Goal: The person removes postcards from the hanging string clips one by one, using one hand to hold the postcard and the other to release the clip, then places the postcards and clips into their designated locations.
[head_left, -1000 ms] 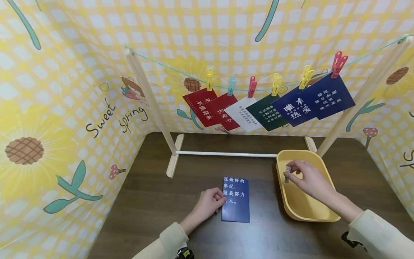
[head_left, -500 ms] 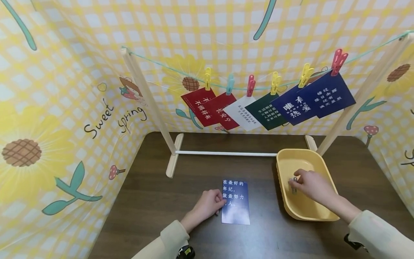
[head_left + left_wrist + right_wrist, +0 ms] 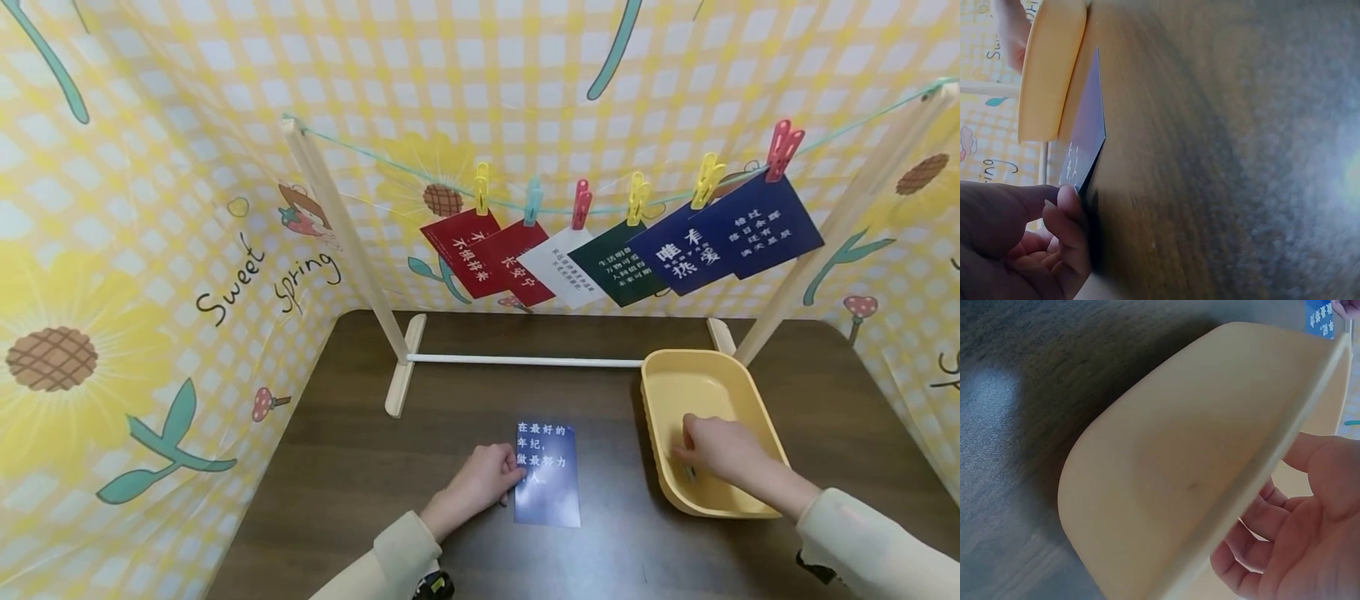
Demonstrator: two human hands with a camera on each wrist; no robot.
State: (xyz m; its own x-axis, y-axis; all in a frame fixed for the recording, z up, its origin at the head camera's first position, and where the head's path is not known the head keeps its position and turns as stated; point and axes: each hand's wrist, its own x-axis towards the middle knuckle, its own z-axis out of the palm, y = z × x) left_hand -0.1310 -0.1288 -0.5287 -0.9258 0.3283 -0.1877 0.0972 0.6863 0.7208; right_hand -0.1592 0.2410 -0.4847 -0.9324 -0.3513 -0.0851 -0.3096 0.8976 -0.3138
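My left hand (image 3: 482, 479) pinches the left edge of a blue card (image 3: 547, 500) printed with white characters. In the left wrist view the thumb and fingertips grip one corner of it, and that side of the card tilts up off the table. My right hand (image 3: 723, 454) reaches down into a yellow plastic basket (image 3: 651, 408), fingers bent. A small grey clip (image 3: 690, 473) shows just below its fingertips, mostly covered by the hand. In the right wrist view the basket wall hides the fingertips.
Behind, a wooden frame (image 3: 337, 225) carries a green string with several cards hung by yellow, blue and red clothespins (image 3: 582, 205). A white rod (image 3: 525, 361) joins its feet across the dark table (image 3: 360, 500). Yellow checked cloth (image 3: 150, 167) surrounds everything.
My right hand has lowered the small grey clip from near the basket's left rim down into the basket. My left hand stays at the blue card, whose surface now catches more glare.
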